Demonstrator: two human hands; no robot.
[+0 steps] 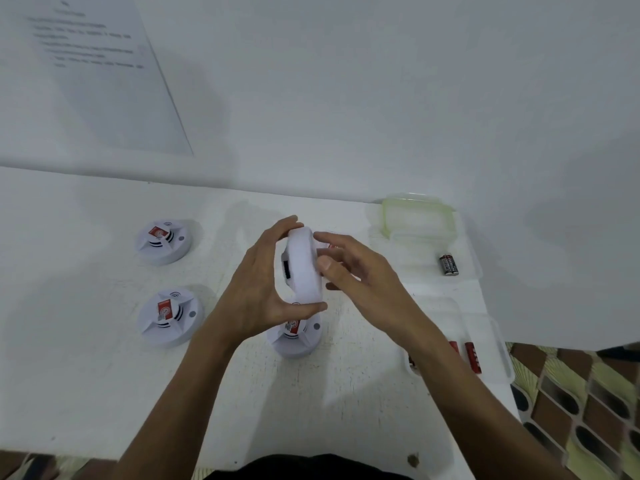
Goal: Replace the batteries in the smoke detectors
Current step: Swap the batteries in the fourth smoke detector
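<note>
The left hand (259, 289) is gripping a white round plastic smoke detector (303, 268), which is standing on edge in the air above the middle of the white table (86, 375). Its fingers are curling over the upper rim and its thumb is hooking under the lower rim. The right hand (353, 271) is holding the same detector from the other side, its thumb lying across the rim and its fingers curling round the far face, where they are partly hidden. A dark rectangular slot is showing on the face turned toward the left palm. Both forearms are reaching in from the bottom edge and converging on the detector. Directly beneath the hands a second white detector with a red label (294, 337) is sitting flat on the table, partly hidden by the left thumb and the held unit. Two more red-labelled detectors are lying well to the left, one farther (162, 242) and one nearer (169, 318). To the right, a clear plastic box with a green-tinted rim (415, 216) is standing by the wall, and a pair of black batteries (449, 265) is lying just in front of it. The right forearm is crossing a clear shallow container (502, 344) holding red batteries (472, 356), hiding part of it. A printed paper sheet (104, 81) is hanging on the white wall.
</note>
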